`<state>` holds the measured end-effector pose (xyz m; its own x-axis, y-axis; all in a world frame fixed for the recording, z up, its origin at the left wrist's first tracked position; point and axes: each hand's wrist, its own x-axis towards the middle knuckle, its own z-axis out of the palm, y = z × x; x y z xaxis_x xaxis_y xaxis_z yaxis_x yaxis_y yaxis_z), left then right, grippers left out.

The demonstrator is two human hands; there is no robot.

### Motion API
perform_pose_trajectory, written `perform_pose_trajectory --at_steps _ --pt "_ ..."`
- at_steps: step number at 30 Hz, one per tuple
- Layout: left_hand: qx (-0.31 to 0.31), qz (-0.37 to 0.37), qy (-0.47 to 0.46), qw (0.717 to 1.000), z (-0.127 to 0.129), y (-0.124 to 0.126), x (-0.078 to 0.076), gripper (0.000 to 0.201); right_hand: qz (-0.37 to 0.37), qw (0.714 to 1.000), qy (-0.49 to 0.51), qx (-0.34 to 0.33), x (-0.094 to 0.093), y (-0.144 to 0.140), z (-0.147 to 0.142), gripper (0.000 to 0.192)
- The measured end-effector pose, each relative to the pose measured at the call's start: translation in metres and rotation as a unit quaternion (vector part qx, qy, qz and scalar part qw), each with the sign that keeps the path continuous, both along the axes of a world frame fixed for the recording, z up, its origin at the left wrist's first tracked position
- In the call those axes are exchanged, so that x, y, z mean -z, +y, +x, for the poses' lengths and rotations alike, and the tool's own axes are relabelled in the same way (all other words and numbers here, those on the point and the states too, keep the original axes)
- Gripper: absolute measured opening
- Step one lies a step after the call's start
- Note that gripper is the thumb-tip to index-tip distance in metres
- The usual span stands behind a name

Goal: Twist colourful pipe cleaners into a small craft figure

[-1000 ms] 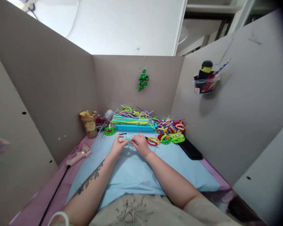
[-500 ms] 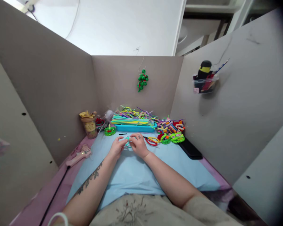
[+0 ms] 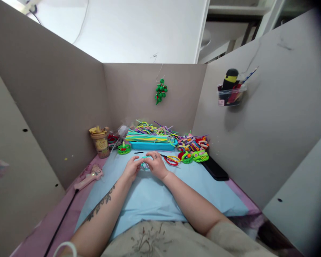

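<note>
My left hand [image 3: 132, 168] and my right hand [image 3: 156, 165] meet over the middle of the blue sheet [image 3: 160, 196]. Both pinch a small piece of turquoise pipe cleaner [image 3: 144, 165], bent into a loop; my fingers cover part of it. Just beyond them lies a short black strip [image 3: 138, 152]. Close to the right hand rest scissors [image 3: 172, 160] with red and yellow handles. Farther back, a blue tray [image 3: 152, 146] is heaped with pipe cleaners [image 3: 147, 137] in several colours.
A pink glue gun [image 3: 89, 178] with a black cord lies at left, near a brown cup [image 3: 101, 144]. Green fuzzy figures [image 3: 200, 156] and a black flat case [image 3: 215, 168] are at right. Grey panels surround the table; a clear bin [image 3: 231, 96] hangs on one.
My right fingertips have shifted slightly left and down, closer to my left fingers at the turquoise loop. The whole view has drifted slightly.
</note>
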<state>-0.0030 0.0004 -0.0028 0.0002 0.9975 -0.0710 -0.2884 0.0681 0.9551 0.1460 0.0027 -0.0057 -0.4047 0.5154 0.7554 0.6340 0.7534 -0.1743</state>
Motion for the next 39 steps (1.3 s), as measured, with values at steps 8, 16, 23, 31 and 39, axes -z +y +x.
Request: perform_pose_trajectory --at_steps 8,16,23,31,39 --pt "-0.018 0.062 0.065 0.996 0.003 -0.001 0.001 0.052 -0.045 0.995 0.085 -0.014 0.004 0.001 -0.006 0.015" --pt "-0.066 0.199 0.175 0.962 0.009 -0.005 0.003 0.042 -0.162 0.956 0.241 0.031 0.018 0.013 -0.01 0.011" --pt "-0.072 0.161 0.141 0.974 0.005 -0.001 0.006 0.044 -0.145 0.962 0.229 0.017 0.004 0.005 -0.004 0.013" --pt "-0.037 0.195 0.204 0.959 0.007 -0.003 0.009 0.039 -0.204 0.955 0.216 -0.016 -0.006 0.004 0.005 0.004" --pt "0.029 0.224 0.23 0.947 0.007 -0.006 0.008 0.038 -0.307 0.906 0.281 -0.076 -0.004 0.017 0.019 0.015"
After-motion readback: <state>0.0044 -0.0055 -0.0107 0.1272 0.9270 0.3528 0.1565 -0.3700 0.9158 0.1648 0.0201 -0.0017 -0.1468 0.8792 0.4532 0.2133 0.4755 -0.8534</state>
